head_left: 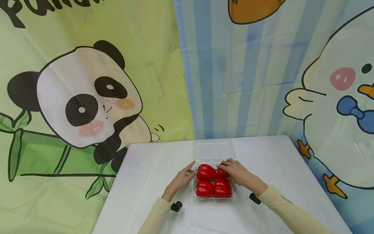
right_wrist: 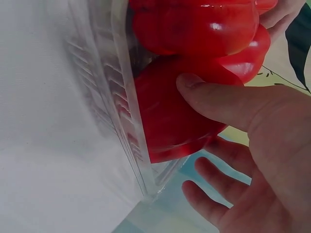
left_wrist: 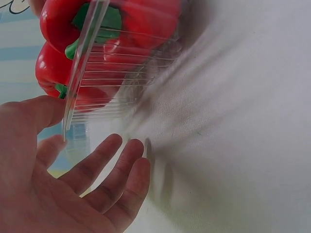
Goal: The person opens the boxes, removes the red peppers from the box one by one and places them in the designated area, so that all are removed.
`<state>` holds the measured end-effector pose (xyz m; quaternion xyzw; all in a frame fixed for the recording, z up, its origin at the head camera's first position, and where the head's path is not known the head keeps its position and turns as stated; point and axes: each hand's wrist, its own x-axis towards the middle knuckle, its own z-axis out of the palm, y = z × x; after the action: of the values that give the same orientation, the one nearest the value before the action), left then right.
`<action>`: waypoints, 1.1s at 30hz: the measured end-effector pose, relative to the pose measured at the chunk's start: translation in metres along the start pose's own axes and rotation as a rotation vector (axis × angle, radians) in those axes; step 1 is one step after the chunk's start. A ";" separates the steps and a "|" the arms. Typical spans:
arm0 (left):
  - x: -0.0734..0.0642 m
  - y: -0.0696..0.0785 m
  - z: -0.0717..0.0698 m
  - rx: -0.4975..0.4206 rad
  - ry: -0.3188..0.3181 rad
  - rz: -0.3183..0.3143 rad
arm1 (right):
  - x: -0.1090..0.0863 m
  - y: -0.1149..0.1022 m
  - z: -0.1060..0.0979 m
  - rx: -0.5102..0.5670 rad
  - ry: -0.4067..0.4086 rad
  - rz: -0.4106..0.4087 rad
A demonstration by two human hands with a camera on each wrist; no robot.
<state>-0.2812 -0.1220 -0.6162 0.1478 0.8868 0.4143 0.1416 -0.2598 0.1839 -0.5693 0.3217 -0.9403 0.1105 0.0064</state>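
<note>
Pale sleeves (head_left: 295, 209) nearest, print on the right one unreadable! Right hand (head_left: 239, 173) grips the back-right red pepper (head_left: 222, 175) inside the clear box (right_wrist: 120, 53) on the counter (head_left: 146, 178); left hand (head_left: 181, 177) spreads loose fingers (left_wrist: 95, 159) by the rim.

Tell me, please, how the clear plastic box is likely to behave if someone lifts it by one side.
The clear plastic box would probably flex, since its walls look thin and see-through. Lifted by one side, it might tip, as four red peppers sit in it. Its lid could swing, since it lies open.
</note>
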 end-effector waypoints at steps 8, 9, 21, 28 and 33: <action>0.001 -0.001 0.002 -0.002 0.001 -0.002 | 0.002 -0.001 -0.007 0.016 -0.022 0.003; 0.002 -0.002 0.002 -0.006 0.001 -0.001 | 0.002 -0.002 -0.008 0.017 -0.023 0.003; 0.000 0.000 0.001 -0.018 0.004 -0.010 | 0.002 -0.004 -0.016 0.037 -0.036 -0.006; 0.000 0.001 0.001 -0.004 0.002 -0.016 | 0.002 -0.006 -0.020 0.060 -0.054 0.013; -0.001 0.003 0.001 -0.002 0.004 -0.011 | 0.003 -0.006 -0.022 0.051 -0.051 0.010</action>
<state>-0.2792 -0.1204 -0.6142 0.1420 0.8874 0.4148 0.1425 -0.2596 0.1819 -0.5463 0.3200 -0.9386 0.1260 -0.0263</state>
